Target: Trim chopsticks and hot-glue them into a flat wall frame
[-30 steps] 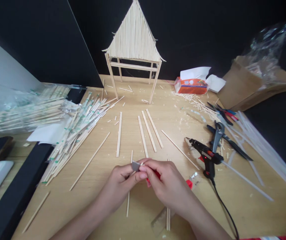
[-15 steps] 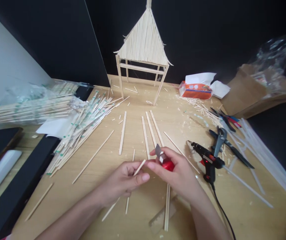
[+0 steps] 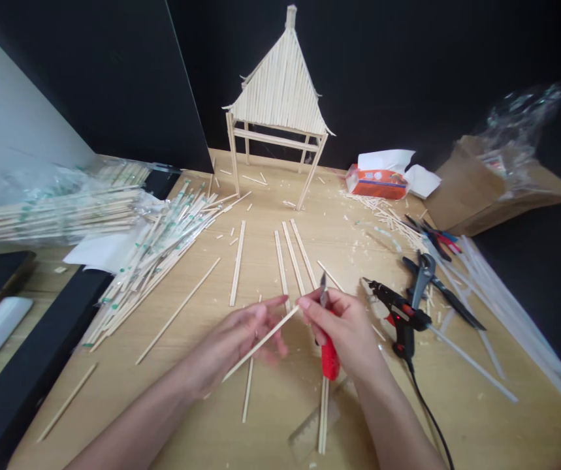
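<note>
"Pale wooden stick (image 3: pixel 260 344), and it looks easy to lose. Where is it?"

"Right in front of the person, slanting from eight o'clock up to two. The right hand (image 3: pixel 353 336) pinches its upper end and also grips the red-handled knife (image 3: pixel 330 360)."

"And the left hand (image 3: pixel 226 339)?"

"Open, fingers spread beside the stick. It's blurred, so I can't tell whether it touches."

"So what worries you?"

"The blade points toward twelve, close to the right fingertips. One hand minding two things could let the stick twist, or nick a finger if the left reaches across."

"Anything farther out?"

"The glue gun (image 3: pixel 405 310), at three o'clock from the stick, shows a red light. Its nozzle may be hot, and a swinging right forearm could snag the cord (image 3: pixel 430 411)."

"The stick-built model (image 3: pixel 280 91) at twelve?"

"Safely back, I'd judge, though its thin legs wouldn't like a knock."
</note>
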Demonstrator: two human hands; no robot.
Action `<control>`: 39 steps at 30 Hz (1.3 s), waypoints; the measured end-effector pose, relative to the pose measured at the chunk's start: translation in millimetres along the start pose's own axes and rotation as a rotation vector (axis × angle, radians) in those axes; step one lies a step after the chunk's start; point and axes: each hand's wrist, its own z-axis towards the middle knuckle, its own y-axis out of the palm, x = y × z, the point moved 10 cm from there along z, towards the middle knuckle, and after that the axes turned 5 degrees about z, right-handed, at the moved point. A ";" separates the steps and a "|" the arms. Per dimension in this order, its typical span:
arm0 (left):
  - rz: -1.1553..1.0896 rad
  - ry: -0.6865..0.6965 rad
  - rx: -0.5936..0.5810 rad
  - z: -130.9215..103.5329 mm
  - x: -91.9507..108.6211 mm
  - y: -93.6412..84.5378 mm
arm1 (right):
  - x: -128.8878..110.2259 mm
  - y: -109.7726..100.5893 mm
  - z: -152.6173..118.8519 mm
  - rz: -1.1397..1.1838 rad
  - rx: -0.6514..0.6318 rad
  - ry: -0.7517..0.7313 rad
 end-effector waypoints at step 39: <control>-0.081 0.448 0.686 -23.1 45.8 -85.3 | 31.6 24.4 -2.6 0.219 -0.187 0.309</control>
